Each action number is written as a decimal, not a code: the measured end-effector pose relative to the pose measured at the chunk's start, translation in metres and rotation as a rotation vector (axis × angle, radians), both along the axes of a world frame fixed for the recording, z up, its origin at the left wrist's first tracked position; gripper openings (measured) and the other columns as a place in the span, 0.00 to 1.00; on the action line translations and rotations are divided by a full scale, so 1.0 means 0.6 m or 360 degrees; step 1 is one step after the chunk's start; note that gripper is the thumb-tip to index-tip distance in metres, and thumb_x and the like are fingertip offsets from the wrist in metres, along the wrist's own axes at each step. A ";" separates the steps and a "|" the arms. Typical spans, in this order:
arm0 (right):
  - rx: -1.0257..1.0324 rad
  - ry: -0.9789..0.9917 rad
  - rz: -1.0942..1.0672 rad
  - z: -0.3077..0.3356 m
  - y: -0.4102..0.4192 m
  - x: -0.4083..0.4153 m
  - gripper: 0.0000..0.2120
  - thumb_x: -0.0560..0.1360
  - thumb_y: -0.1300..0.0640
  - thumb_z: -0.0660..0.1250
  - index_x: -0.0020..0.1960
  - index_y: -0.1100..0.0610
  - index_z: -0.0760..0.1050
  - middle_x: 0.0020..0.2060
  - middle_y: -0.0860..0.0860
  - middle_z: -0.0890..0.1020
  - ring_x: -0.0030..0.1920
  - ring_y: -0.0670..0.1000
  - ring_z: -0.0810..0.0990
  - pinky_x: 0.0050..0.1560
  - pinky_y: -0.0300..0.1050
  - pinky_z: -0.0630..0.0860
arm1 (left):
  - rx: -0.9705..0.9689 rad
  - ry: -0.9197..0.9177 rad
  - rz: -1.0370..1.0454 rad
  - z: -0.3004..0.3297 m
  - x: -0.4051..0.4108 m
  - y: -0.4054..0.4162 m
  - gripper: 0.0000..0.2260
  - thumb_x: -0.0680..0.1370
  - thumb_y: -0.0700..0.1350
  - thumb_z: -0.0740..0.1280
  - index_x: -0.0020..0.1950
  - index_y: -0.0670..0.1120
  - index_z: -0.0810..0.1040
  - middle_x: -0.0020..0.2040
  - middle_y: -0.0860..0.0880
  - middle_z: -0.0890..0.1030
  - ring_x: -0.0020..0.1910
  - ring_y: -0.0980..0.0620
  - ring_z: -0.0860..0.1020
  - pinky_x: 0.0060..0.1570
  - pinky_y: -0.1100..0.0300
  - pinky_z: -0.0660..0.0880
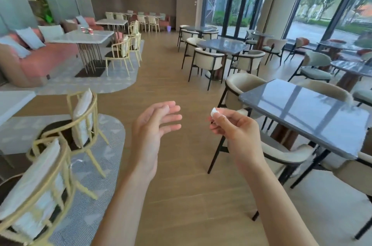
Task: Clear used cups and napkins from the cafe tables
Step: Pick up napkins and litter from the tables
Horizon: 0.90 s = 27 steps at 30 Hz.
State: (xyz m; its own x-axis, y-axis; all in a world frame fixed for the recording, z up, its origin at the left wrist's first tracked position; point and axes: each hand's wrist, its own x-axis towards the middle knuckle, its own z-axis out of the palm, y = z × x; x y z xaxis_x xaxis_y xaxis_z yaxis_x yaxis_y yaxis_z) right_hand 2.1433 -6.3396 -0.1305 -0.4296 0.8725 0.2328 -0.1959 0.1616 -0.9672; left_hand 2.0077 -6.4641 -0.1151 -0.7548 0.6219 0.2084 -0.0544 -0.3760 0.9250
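My right hand (229, 123) is raised over the wooden aisle floor, its fingers curled, pinching a small crumpled white napkin (214, 111) between thumb and fingertips. My left hand (157, 123) hovers beside it with straight, relaxed fingers and holds nothing. The two hands are a short gap apart. Far off at the left, a white marble table (96, 37) carries some small reddish and green items (87, 29), too blurred to name.
A dark glossy table (302, 112) with cream chairs (239, 86) stands close on the right. Yellow wire-frame chairs (82, 123) and a grey rug lie at the left. More dark tables (221, 45) and a pink sofa (36, 58) are farther off. The wooden aisle (161, 76) runs ahead.
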 end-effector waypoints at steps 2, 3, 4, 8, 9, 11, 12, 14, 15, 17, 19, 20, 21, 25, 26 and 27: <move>-0.0004 -0.0006 -0.0028 -0.001 0.045 -0.057 0.05 0.79 0.59 0.72 0.49 0.60 0.85 0.40 0.53 0.87 0.38 0.48 0.82 0.44 0.41 0.81 | -0.0041 0.0011 0.0004 0.003 -0.060 0.050 0.11 0.83 0.38 0.61 0.53 0.41 0.84 0.52 0.41 0.87 0.52 0.42 0.85 0.53 0.46 0.83; -0.0012 -0.0001 -0.0042 -0.004 0.068 -0.082 0.05 0.79 0.59 0.72 0.49 0.59 0.85 0.40 0.53 0.86 0.38 0.48 0.82 0.45 0.42 0.81 | -0.0040 0.0014 -0.0007 0.001 -0.086 0.075 0.11 0.84 0.38 0.61 0.53 0.41 0.84 0.52 0.41 0.87 0.51 0.42 0.86 0.52 0.47 0.84; -0.0022 0.0009 -0.0056 -0.009 0.092 -0.108 0.05 0.79 0.58 0.72 0.48 0.59 0.86 0.40 0.54 0.86 0.38 0.48 0.82 0.45 0.42 0.81 | -0.0034 0.0018 -0.0024 -0.003 -0.110 0.100 0.11 0.84 0.38 0.61 0.54 0.41 0.84 0.52 0.41 0.87 0.51 0.43 0.86 0.51 0.48 0.84; -0.0078 0.0021 -0.0069 -0.043 0.195 -0.218 0.08 0.79 0.56 0.72 0.48 0.60 0.86 0.41 0.53 0.86 0.38 0.48 0.83 0.44 0.40 0.80 | -0.0084 -0.0003 -0.0053 -0.037 -0.205 0.213 0.11 0.84 0.38 0.61 0.56 0.39 0.84 0.53 0.41 0.86 0.52 0.42 0.85 0.51 0.48 0.84; -0.0101 0.0029 -0.0061 -0.055 0.223 -0.246 0.08 0.79 0.56 0.72 0.47 0.60 0.86 0.41 0.52 0.86 0.38 0.48 0.83 0.44 0.40 0.80 | -0.0110 -0.0017 -0.0047 -0.049 -0.229 0.240 0.11 0.84 0.38 0.61 0.56 0.39 0.83 0.53 0.40 0.86 0.52 0.42 0.85 0.52 0.48 0.83; -0.0144 0.0041 -0.0040 -0.076 0.285 -0.307 0.08 0.79 0.55 0.72 0.47 0.59 0.86 0.41 0.53 0.86 0.38 0.48 0.82 0.43 0.39 0.79 | -0.0148 -0.0038 -0.0024 -0.072 -0.284 0.293 0.11 0.84 0.38 0.61 0.55 0.39 0.84 0.53 0.40 0.86 0.52 0.42 0.85 0.52 0.47 0.83; -0.0157 0.0044 -0.0029 -0.085 0.319 -0.341 0.08 0.79 0.55 0.72 0.48 0.59 0.86 0.41 0.53 0.86 0.38 0.48 0.82 0.43 0.39 0.79 | -0.0160 -0.0043 -0.0010 -0.081 -0.316 0.321 0.11 0.84 0.39 0.61 0.55 0.40 0.84 0.53 0.40 0.86 0.52 0.42 0.85 0.53 0.46 0.83; -0.0178 0.0063 -0.0003 -0.094 0.389 -0.412 0.08 0.79 0.55 0.72 0.49 0.60 0.86 0.42 0.56 0.86 0.37 0.48 0.82 0.41 0.38 0.79 | -0.0174 -0.0039 0.0044 -0.090 -0.386 0.381 0.11 0.84 0.39 0.61 0.55 0.40 0.83 0.53 0.41 0.86 0.52 0.41 0.85 0.53 0.45 0.83; -0.0194 0.0085 0.0016 -0.094 0.426 -0.450 0.08 0.80 0.56 0.72 0.49 0.60 0.86 0.42 0.57 0.86 0.37 0.48 0.82 0.40 0.37 0.78 | -0.0175 -0.0035 0.0080 -0.088 -0.425 0.415 0.11 0.84 0.39 0.61 0.55 0.40 0.83 0.53 0.41 0.86 0.52 0.41 0.85 0.52 0.46 0.83; -0.0225 0.0107 0.0064 -0.084 0.500 -0.526 0.08 0.80 0.56 0.71 0.50 0.61 0.85 0.40 0.56 0.86 0.36 0.47 0.80 0.38 0.37 0.78 | -0.0165 -0.0045 0.0148 -0.075 -0.501 0.482 0.11 0.84 0.39 0.61 0.55 0.41 0.83 0.53 0.41 0.87 0.52 0.41 0.85 0.51 0.47 0.82; -0.0226 0.0113 0.0119 -0.070 0.568 -0.597 0.09 0.80 0.55 0.71 0.51 0.61 0.85 0.39 0.54 0.86 0.35 0.47 0.80 0.36 0.37 0.77 | -0.0119 -0.0033 0.0185 -0.058 -0.567 0.543 0.11 0.84 0.40 0.60 0.54 0.42 0.83 0.53 0.41 0.87 0.51 0.41 0.85 0.49 0.49 0.82; -0.0224 0.0118 0.0145 -0.061 0.599 -0.630 0.09 0.80 0.55 0.72 0.51 0.61 0.85 0.40 0.55 0.86 0.35 0.47 0.79 0.36 0.37 0.77 | -0.0095 -0.0016 0.0202 -0.050 -0.597 0.572 0.11 0.84 0.40 0.60 0.54 0.42 0.83 0.53 0.41 0.87 0.51 0.42 0.85 0.49 0.50 0.83; -0.0218 0.0121 0.0164 -0.053 0.629 -0.660 0.08 0.80 0.55 0.72 0.51 0.60 0.85 0.41 0.57 0.86 0.35 0.47 0.79 0.36 0.37 0.77 | -0.0074 -0.0002 0.0218 -0.043 -0.625 0.599 0.11 0.84 0.40 0.60 0.55 0.42 0.83 0.53 0.41 0.87 0.50 0.43 0.86 0.49 0.51 0.83; -0.0196 0.0066 0.0212 -0.047 0.740 -0.763 0.08 0.80 0.55 0.72 0.51 0.60 0.85 0.43 0.59 0.87 0.37 0.48 0.80 0.37 0.37 0.77 | -0.0068 -0.0044 0.0278 -0.044 -0.720 0.706 0.11 0.84 0.40 0.60 0.54 0.42 0.83 0.52 0.42 0.87 0.50 0.43 0.85 0.51 0.48 0.83; -0.0196 0.0059 0.0209 -0.052 0.770 -0.786 0.08 0.79 0.55 0.72 0.51 0.59 0.85 0.42 0.58 0.87 0.37 0.48 0.81 0.37 0.37 0.77 | -0.0067 -0.0054 0.0276 -0.051 -0.744 0.736 0.11 0.84 0.41 0.61 0.54 0.42 0.83 0.52 0.42 0.87 0.50 0.43 0.86 0.51 0.47 0.83; -0.0194 0.0049 0.0195 -0.060 0.802 -0.810 0.07 0.79 0.55 0.72 0.51 0.59 0.86 0.42 0.56 0.87 0.37 0.48 0.81 0.38 0.37 0.77 | -0.0066 -0.0059 0.0269 -0.061 -0.769 0.768 0.10 0.84 0.41 0.62 0.54 0.42 0.84 0.52 0.42 0.87 0.50 0.43 0.86 0.52 0.47 0.83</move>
State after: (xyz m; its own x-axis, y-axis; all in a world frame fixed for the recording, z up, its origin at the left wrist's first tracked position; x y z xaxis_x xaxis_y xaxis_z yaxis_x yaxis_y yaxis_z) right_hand 1.6573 -5.8587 -0.1662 -0.5287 0.8366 0.1433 -0.2371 0.0166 -0.9714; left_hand 1.5465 -6.0033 -0.1515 -0.8559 0.4933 0.1553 -0.0279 -0.3439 0.9386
